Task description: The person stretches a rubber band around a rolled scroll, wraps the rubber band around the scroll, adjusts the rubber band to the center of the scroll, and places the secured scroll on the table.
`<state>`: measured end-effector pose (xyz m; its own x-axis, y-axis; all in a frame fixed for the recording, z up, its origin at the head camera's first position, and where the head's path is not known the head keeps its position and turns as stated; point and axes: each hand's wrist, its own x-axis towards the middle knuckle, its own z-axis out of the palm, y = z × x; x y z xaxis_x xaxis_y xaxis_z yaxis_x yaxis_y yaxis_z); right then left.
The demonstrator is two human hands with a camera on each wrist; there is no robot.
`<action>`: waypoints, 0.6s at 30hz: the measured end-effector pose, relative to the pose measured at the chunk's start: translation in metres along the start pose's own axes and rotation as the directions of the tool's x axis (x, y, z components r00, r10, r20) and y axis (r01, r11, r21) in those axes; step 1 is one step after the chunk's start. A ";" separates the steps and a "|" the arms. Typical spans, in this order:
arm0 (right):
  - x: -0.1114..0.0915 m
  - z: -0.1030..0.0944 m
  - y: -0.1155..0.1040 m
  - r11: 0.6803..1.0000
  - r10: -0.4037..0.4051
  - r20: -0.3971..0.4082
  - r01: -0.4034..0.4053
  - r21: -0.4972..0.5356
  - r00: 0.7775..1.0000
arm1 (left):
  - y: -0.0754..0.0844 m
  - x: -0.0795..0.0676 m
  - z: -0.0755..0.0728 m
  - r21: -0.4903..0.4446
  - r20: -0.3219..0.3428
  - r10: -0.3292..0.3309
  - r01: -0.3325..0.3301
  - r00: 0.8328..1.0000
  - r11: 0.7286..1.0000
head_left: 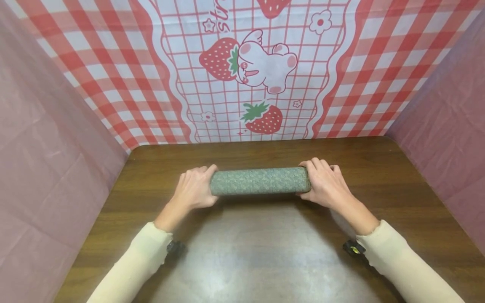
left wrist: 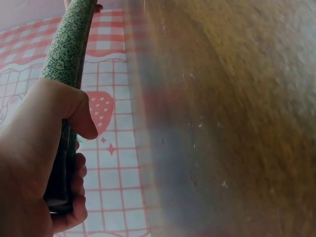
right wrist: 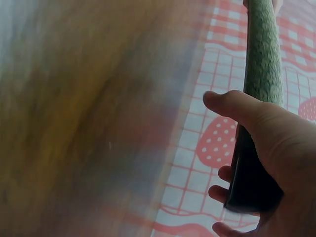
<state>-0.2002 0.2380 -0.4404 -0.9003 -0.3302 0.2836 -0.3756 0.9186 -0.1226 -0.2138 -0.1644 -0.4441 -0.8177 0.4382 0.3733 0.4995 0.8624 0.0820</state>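
A long, box-like object (head_left: 259, 181) with a green patterned face stretches crosswise between both hands over the wooden table. The left hand (head_left: 195, 187) grips its left end. In the left wrist view the thumb lies over the near side and the fingers curl round the dark end of the box-like object (left wrist: 64, 59). At the other end the right hand (head_left: 326, 181) holds on, thumb at the front edge and fingers over the back. The right wrist view shows this dark end of the box-like object (right wrist: 264, 54) between thumb and fingers; its underside is hidden in the head view.
The brown wooden table (head_left: 151, 168) has rounded back corners and a bright glare at the front. A red-and-white strawberry cloth (head_left: 265, 63) hangs behind it. Pink cloth walls (head_left: 49, 168) stand on both sides. Each wrist carries a small dark camera (head_left: 354, 248).
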 end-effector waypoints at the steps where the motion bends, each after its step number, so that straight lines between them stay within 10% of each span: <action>1: 0.000 -0.001 0.001 1.000 0.001 0.001 -0.001 -0.003 1.000 | 0.000 -0.001 -0.001 0.000 0.001 -0.003 0.003 1.000 1.000; 18: 0.002 -0.003 -0.008 1.000 -0.008 0.005 0.008 0.003 1.000 | 0.000 0.003 0.000 -0.002 0.011 0.008 -0.008 1.000 1.000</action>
<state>-0.1985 0.2306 -0.4357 -0.8984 -0.3384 0.2800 -0.3832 0.9154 -0.1230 -0.2163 -0.1630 -0.4428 -0.8170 0.4475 0.3637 0.5062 0.8586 0.0806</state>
